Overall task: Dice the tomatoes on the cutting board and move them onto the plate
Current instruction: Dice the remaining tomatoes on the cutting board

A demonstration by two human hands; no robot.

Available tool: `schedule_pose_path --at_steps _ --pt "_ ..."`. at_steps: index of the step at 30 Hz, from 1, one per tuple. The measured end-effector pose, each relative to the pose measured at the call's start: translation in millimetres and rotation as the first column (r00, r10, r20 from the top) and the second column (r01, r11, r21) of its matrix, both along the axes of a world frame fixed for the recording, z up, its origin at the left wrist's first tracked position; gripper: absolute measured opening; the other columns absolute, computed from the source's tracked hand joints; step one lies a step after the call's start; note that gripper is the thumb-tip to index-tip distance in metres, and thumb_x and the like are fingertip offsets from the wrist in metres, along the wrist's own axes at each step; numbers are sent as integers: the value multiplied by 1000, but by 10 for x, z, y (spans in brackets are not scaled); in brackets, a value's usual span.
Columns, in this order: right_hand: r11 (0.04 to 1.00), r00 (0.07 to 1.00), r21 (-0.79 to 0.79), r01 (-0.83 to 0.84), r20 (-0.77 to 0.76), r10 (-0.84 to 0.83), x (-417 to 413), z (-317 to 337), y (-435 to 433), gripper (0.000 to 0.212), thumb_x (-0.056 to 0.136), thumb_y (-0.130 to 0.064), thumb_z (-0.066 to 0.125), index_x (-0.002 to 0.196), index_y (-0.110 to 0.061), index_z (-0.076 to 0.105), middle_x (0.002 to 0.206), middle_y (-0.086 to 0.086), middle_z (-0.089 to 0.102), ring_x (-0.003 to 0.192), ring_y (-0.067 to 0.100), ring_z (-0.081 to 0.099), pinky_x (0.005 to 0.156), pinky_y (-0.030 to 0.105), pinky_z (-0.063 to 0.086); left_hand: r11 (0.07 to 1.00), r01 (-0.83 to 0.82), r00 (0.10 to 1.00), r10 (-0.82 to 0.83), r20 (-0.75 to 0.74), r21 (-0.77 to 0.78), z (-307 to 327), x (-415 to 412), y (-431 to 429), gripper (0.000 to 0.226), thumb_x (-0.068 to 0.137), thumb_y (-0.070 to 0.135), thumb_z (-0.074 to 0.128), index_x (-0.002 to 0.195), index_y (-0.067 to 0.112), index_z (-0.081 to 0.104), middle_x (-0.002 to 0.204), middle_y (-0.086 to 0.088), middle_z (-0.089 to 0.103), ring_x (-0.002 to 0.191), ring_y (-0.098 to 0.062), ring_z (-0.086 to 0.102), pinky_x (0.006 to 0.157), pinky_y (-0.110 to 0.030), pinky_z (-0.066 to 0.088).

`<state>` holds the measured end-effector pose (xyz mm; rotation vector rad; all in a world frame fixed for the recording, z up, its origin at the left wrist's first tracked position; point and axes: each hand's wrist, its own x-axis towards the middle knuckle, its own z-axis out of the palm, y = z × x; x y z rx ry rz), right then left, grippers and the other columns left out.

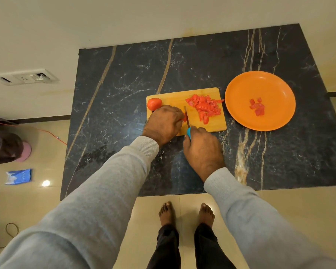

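Note:
A wooden cutting board (175,98) lies on the dark marble counter. A whole tomato (154,103) sits at its left end. A pile of diced tomato (205,107) covers its right part. My left hand (164,122) curls over a tomato piece (185,118) that is mostly hidden under the fingers. My right hand (203,150) grips the blue handle of a knife (187,118), whose blade stands against that piece. An orange plate (239,90) to the right of the board holds several tomato dice (257,107).
The marble counter (124,74) ends at a front edge just above my bare feet (186,212). A wall runs behind it. On the floor at left are a dark bin (4,147), a blue packet (18,176) and cables.

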<state>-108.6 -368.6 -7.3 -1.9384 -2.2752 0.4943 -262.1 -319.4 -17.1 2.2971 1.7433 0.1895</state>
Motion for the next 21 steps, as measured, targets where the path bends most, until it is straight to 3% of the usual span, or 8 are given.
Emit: schedule_pose_path --at_steps 4,11,16,21 --pt "1000 999 -15 -18 39 18 -115 50 149 27 97 -24 54 115 -6 63 103 14 66 85 35 67 66 39 51 1000 -7 1000 7 -9 -12 18 22 6 42 99 35 46 113 13 79 116 -5 77 105 -26 69 98 -42 55" --pt "989 993 -143 -33 105 49 -2 38 -186 38 103 -24 47 137 -7 50 122 12 61 97 30 67 76 37 52 999 -31 999 31 -9 10 -27 20 10 38 98 30 49 112 12 80 115 -7 77 104 -29 70 95 -44 56" --pt "973 997 -229 -15 64 31 78 72 -385 42 104 -24 47 143 -9 44 129 11 58 103 26 66 85 35 56 1000 -29 1000 29 -1 1 -11 29 12 42 100 32 46 115 11 80 117 -6 76 107 -27 69 97 -43 56" --pt "992 998 -109 59 -11 -61 180 154 -437 43 105 -38 40 138 -13 53 118 7 62 98 24 65 81 35 57 999 -46 992 45 119 5 -48 -79 -47 39 102 36 53 128 17 74 132 -3 72 122 -22 65 110 -42 51"
